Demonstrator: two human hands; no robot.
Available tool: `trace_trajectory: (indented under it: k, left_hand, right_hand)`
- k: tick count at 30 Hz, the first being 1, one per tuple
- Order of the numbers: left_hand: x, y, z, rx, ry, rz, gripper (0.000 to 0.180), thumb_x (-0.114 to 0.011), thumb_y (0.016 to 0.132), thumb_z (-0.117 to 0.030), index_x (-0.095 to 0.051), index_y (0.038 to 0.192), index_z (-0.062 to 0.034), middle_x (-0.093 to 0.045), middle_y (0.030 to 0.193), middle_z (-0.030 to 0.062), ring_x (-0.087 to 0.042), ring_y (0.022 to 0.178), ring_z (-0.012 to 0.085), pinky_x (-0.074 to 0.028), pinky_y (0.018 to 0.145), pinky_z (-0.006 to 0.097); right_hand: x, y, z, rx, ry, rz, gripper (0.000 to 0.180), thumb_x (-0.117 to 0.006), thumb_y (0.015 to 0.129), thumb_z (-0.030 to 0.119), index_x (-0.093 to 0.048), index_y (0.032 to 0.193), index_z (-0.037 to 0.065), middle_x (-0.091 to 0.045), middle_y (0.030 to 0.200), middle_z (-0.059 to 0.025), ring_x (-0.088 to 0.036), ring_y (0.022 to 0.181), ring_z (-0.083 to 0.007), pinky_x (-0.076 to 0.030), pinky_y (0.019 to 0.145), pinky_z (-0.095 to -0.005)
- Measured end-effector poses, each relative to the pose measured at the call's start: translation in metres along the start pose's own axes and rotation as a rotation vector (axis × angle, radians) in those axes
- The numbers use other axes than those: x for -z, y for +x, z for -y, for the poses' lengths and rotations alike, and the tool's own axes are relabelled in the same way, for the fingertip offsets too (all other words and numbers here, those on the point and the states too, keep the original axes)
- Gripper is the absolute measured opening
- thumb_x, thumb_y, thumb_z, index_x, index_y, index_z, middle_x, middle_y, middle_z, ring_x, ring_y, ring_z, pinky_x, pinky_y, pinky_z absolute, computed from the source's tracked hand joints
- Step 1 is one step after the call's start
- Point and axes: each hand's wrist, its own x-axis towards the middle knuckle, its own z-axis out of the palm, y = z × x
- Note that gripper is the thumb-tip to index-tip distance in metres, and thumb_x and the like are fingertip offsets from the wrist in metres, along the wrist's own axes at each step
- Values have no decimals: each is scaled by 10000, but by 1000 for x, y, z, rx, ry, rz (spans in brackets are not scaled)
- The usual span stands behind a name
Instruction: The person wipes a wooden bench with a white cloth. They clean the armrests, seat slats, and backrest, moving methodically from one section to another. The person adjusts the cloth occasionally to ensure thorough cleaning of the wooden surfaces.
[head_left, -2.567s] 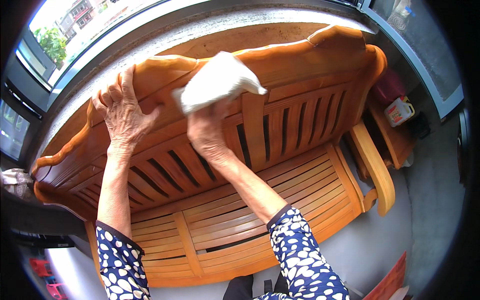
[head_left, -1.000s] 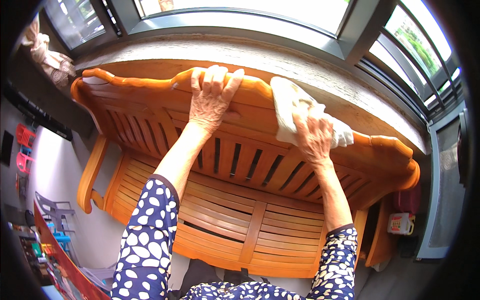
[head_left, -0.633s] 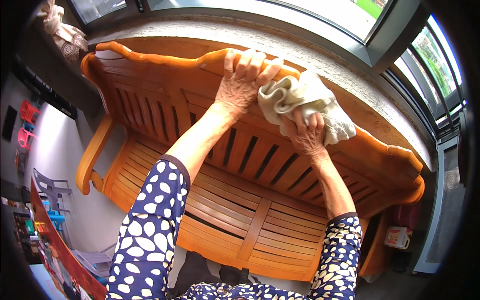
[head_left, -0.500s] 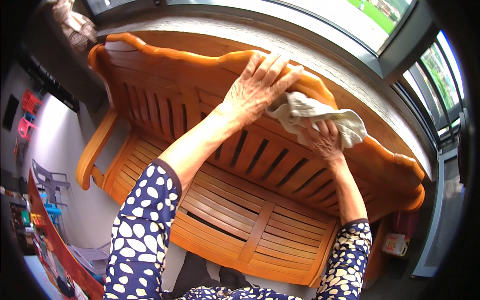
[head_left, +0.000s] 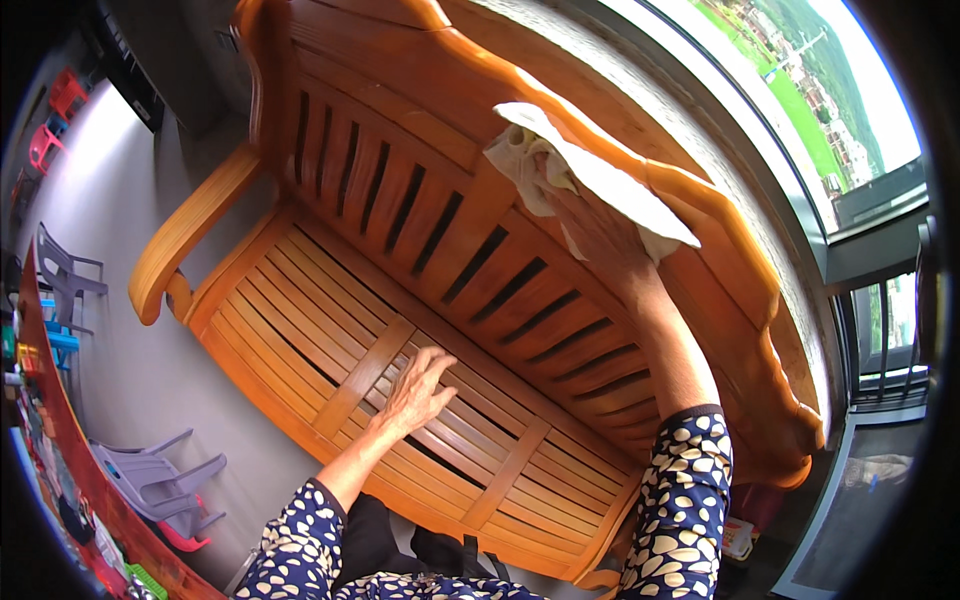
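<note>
A wooden bench (head_left: 360, 385) with a slatted seat and a tall slatted back fills the middle. My right hand (head_left: 600, 235) presses a pale cloth (head_left: 620, 195) against the upper part of the backrest, just below its wavy top rail (head_left: 560, 95). The fingers are partly covered by the cloth's folds. Above the seat slats, my left hand (head_left: 415, 395) hangs with fingers apart and slightly bent, holding nothing. Whether it touches the seat I cannot tell.
Windows (head_left: 830, 110) and a rough ledge run behind the backrest. The bench's armrest (head_left: 195, 225) stands at left. Grey plastic chairs (head_left: 165, 480) and a long reddish table (head_left: 60, 420) with various items are farther left. A pale container (head_left: 738, 537) sits beyond the bench's right end.
My left hand has left the top rail and come down over the seat. My right hand has moved left and up along the backrest with the cloth. The view has tilted.
</note>
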Motion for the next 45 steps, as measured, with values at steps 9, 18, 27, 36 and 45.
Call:
trace_trajectory:
  k: [9,18,27,36,45]
  left_hand:
    - [31,-24,42,117,-111,61,429,-702,798,-164,-557,1184,-45,-573,1123,164,-588,1000,361,-497,827,425]
    - [46,-47,68,203,-134,75,408,-683,813,-176,-554,1176,-42,-575,1108,177,-581,982,362,-489,820,429]
    - [56,-62,110,265,-125,98,419,-692,810,-219,-561,1189,-99,-582,1138,152,-575,1035,350,-480,856,429]
    - [87,-83,137,451,-75,69,439,-697,813,-196,-560,1208,-61,-566,1209,158,-550,1110,355,-463,916,421]
    - [55,-96,124,423,-120,142,434,-684,824,-213,-555,1212,-64,-568,1191,157,-550,1098,351,-462,910,421]
  right_hand:
    - [-56,86,39,97,-23,254,862,-651,768,104,-180,1490,84,-155,1557,0,-173,1429,-183,-165,1183,-336]
    - [-13,-20,5,76,-108,191,375,-542,834,117,-598,1204,134,-448,1411,25,-502,1199,-226,-429,1025,-310]
    - [1,72,25,41,-31,84,426,-611,788,102,-566,1211,132,-524,1272,-9,-498,1202,-175,-384,1061,-350]
    - [-102,217,95,76,236,6,389,-517,840,46,-533,1223,117,-426,1364,16,-405,1275,-236,-362,1051,-387]
    - [-152,74,77,34,205,244,538,-450,896,68,-335,1405,199,-253,1496,74,-270,1380,-190,-213,1173,-386]
